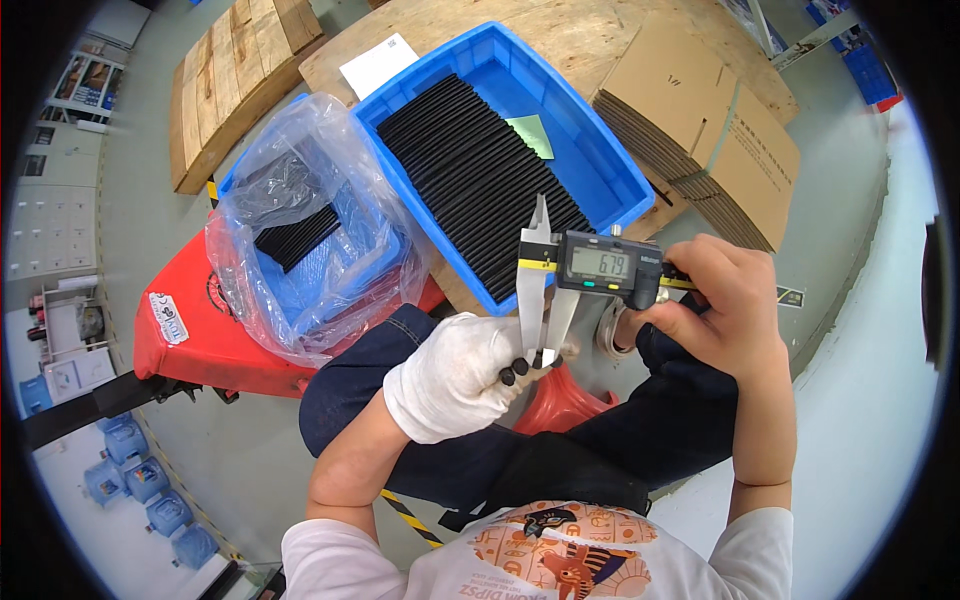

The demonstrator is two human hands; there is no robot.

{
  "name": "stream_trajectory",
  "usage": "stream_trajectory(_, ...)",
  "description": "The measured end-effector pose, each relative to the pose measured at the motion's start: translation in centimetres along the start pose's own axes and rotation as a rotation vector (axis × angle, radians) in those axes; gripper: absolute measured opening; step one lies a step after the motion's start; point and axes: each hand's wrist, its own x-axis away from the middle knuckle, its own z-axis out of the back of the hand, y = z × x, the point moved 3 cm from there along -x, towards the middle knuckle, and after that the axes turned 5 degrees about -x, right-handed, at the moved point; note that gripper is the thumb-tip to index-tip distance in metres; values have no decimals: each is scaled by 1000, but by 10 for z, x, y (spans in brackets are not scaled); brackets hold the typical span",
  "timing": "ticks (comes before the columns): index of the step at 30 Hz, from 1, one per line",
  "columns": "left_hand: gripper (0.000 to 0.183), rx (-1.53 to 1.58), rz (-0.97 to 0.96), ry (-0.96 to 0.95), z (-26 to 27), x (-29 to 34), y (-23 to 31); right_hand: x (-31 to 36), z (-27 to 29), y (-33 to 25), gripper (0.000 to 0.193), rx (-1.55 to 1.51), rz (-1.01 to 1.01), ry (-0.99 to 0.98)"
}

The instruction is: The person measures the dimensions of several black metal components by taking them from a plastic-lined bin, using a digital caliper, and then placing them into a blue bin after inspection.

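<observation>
My left hand (450, 378), in a white glove, is closed around a few short black rods (520, 367) whose round ends poke out past the fingers. My bare right hand (730, 305) grips a digital caliper (640, 272) by its body and beam, display facing up. The caliper's jaws point down toward me, with their tips at the rod ends beside my left fingers; one rod appears to lie between them. Just beyond, a blue bin (610, 155) holds rows of long black rods (470, 170) and a pale green paper slip (532, 136).
Left of the bin, a second blue bin (375, 262) lined with clear plastic (300, 130) holds more black rods (298, 238) above a red machine body (200, 310). Strapped flat cardboard (690, 110) lies at right. A wooden pallet (240, 80) stands far left; a red stool (565, 400) shows between my legs.
</observation>
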Motion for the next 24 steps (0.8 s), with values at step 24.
stream_trajectory(24, 21, 48, -8, -107, -3, -3, 4, 0, -2, -3, 32, -33, 31, -59)
